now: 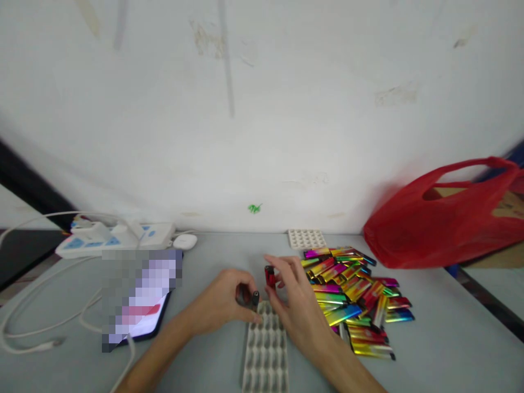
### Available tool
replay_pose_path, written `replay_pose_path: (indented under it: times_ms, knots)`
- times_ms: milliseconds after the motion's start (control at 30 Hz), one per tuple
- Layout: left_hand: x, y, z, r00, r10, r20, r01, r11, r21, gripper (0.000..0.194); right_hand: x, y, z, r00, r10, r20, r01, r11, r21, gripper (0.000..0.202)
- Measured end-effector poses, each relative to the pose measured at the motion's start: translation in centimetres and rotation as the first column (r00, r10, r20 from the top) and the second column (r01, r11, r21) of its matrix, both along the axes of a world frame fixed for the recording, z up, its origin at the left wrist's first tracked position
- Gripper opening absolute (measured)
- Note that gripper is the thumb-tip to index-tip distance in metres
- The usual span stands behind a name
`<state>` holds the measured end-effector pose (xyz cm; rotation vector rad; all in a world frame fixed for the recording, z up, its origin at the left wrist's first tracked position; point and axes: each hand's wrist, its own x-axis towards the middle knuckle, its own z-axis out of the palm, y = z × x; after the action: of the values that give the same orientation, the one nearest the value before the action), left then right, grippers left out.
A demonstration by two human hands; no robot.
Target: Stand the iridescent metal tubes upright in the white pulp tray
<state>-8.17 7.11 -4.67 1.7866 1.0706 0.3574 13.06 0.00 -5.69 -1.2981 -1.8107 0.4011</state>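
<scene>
My left hand (223, 300) is pinched on a small dark piece (256, 298) at the far left corner of a pale slotted tray (266, 349). Only its rounded end shows, so its kind is unclear. Between the thumb and fingers of my right hand (297, 295) stands a red lighter (270, 277) with a dark top, held upright just above the tray's far end. The tray has rows of small slots, and my fingers cover part of its far edge. To the right of my right hand lies a loose pile of shiny multicoloured lighters (356, 286).
A second slotted tray (307, 239) lies by the wall. At the right stands a red plastic bag (434, 218) with cardboard. On the left are a phone (147, 322), white cables (41, 346), a power strip (155, 237) and a white rounded case (185, 241).
</scene>
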Motion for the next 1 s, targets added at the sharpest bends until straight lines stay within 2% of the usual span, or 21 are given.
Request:
replay_pose_path:
  times_ms: [100,200,300,433,500,600,767,867,1000]
  knots:
    - [0.3,0.0,0.3,1.0,0.026,-0.015,-0.025,1.0,0.009,0.038,0.0,0.3,0.3,0.973,-0.087,-0.215,0.073,0.995,-0.071,0.059]
    - [0.6,-0.1,0.5,0.999,0.038,-0.009,-0.038,0.999,-0.012,0.036,0.0,0.7,0.8,0.889,-0.124,-0.44,0.008,0.966,-0.258,0.044]
    - [0.7,0.0,0.3,0.997,0.073,0.004,-0.073,0.997,-0.004,0.034,0.0,0.8,1.3,0.753,-0.155,-0.64,-0.109,0.929,-0.353,0.036]
    - [0.8,0.1,0.1,0.993,0.113,0.03,-0.113,0.994,0.002,0.033,-0.3,0.5,1.9,0.535,-0.198,-0.821,-0.267,0.883,-0.387,0.043]
    - [0.8,0.0,0.2,0.99,0.127,0.053,-0.127,0.992,-0.014,0.036,-0.5,0.3,2.2,0.452,-0.245,-0.858,-0.344,0.839,-0.421,0.045]
    - [0.8,0.0,0.5,0.989,0.127,0.071,-0.125,0.991,-0.036,0.036,-0.8,-0.1,2.6,0.376,-0.3,-0.877,-0.415,0.791,-0.449,0.046]
    - [0.8,0.1,0.7,0.992,0.112,0.063,-0.11,0.993,-0.029,0.031,-1.2,-0.6,2.9,0.347,-0.262,-0.901,-0.505,0.757,-0.414,0.053]
    - [0.7,0.2,0.4,0.991,0.12,0.057,-0.118,0.993,-0.025,0.029,-1.3,-0.8,2.8,0.334,-0.266,-0.904,-0.558,0.717,-0.418,0.059]
    - [0.5,0.4,-0.3,0.99,0.114,0.085,-0.11,0.993,-0.047,0.033,-1.3,-0.9,2.3,0.286,-0.34,-0.896,-0.678,0.589,-0.44,0.069]
